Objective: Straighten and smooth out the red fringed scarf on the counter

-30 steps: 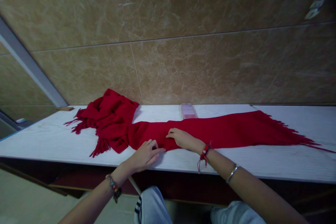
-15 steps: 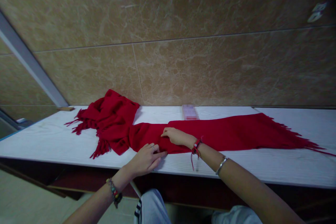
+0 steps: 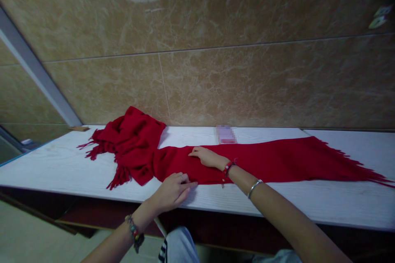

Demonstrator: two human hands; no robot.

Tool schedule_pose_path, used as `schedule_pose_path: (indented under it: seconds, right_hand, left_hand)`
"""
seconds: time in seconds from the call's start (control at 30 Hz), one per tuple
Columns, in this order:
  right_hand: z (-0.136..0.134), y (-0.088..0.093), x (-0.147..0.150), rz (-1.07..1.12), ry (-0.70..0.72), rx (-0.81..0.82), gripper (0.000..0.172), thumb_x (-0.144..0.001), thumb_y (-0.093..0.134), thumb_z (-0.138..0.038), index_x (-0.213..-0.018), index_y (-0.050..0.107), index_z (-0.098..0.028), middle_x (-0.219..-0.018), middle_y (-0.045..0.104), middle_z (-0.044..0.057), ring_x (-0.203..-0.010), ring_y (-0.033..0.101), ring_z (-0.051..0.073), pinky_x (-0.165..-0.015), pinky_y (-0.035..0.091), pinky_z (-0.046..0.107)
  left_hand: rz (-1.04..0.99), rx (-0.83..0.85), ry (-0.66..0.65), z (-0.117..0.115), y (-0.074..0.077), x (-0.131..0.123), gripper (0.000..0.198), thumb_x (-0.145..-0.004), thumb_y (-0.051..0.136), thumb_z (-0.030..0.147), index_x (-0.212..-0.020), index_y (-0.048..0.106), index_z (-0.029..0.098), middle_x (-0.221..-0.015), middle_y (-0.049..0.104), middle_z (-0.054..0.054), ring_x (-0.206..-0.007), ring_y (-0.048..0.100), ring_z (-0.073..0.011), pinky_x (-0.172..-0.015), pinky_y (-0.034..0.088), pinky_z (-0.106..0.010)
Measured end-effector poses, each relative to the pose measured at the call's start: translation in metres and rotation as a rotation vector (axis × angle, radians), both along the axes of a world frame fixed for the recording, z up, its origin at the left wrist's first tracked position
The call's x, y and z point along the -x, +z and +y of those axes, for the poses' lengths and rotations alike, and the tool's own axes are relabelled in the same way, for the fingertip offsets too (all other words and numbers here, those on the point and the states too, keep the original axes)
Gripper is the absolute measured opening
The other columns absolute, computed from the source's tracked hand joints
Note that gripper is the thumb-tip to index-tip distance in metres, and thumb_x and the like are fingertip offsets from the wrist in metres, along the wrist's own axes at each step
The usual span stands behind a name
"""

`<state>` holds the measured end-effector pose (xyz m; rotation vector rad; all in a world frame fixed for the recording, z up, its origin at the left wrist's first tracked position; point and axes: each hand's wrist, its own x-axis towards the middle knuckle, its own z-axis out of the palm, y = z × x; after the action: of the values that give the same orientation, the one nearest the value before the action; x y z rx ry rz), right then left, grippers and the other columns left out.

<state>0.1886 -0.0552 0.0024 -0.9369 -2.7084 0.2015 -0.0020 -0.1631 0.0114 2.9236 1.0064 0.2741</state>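
Note:
A long red scarf (image 3: 271,160) with fringed ends lies along a white wood-grain tabletop. Its right part is spread fairly flat, while its left part sits in a rumpled heap (image 3: 134,144) with fringe hanging toward the near edge. My right hand (image 3: 207,157) rests on the flat part near its upper edge, fingers stretched out to the left. Closer to me, my left hand (image 3: 173,191) touches the scarf's lower edge, index finger extended along it and the other fingers slightly bent. Neither hand visibly grips the cloth.
Behind the scarf, a small blurred pinkish packet (image 3: 226,134) lies against the brown marbled wall (image 3: 247,86). A small wooden piece (image 3: 79,128) is at the far left corner. Dark shelving (image 3: 101,215) runs under the tabletop (image 3: 61,164).
My right hand has slid slightly up over the scarf, and the step in its upper edge there looks smoother. My left hand stays at the lower edge. The view has shifted slightly.

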Motion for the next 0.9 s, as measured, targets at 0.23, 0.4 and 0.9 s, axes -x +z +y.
schedule_pose_path:
  seconds: [0.23,0.4,0.9]
  right_hand:
    - [-0.013,0.010,-0.018,0.114,0.079,0.043,0.052,-0.069,0.033,0.008,-0.109,0.058,-0.013,-0.109,0.058,0.008,-0.104,0.049,0.013,-0.093,0.036,0.027]
    - [-0.018,0.003,-0.018,0.023,0.073,-0.011,0.049,-0.071,0.037,0.006,-0.112,0.057,-0.015,-0.114,0.054,0.009,-0.106,0.047,0.016,-0.092,0.037,0.029]
    - [-0.011,-0.001,0.003,0.032,0.293,0.028,0.060,-0.070,0.033,0.007,-0.122,0.048,-0.017,-0.128,0.047,0.005,-0.120,0.036,0.012,-0.102,0.028,0.027]
  left_hand:
    - [-0.056,0.039,0.003,0.001,0.002,0.000,0.039,-0.090,0.025,0.029,-0.116,0.054,0.022,-0.085,0.053,-0.005,-0.079,0.047,-0.0166,-0.072,0.039,-0.029]
    - [-0.053,0.056,-0.015,0.002,0.003,0.000,0.038,-0.090,0.027,0.029,-0.118,0.052,0.023,-0.086,0.052,-0.005,-0.079,0.046,-0.0168,-0.072,0.038,-0.029]
    - [-0.109,0.016,0.022,-0.001,0.000,0.001,0.041,-0.090,0.023,0.028,-0.110,0.058,0.019,-0.084,0.058,-0.006,-0.077,0.051,-0.0164,-0.070,0.041,-0.029]
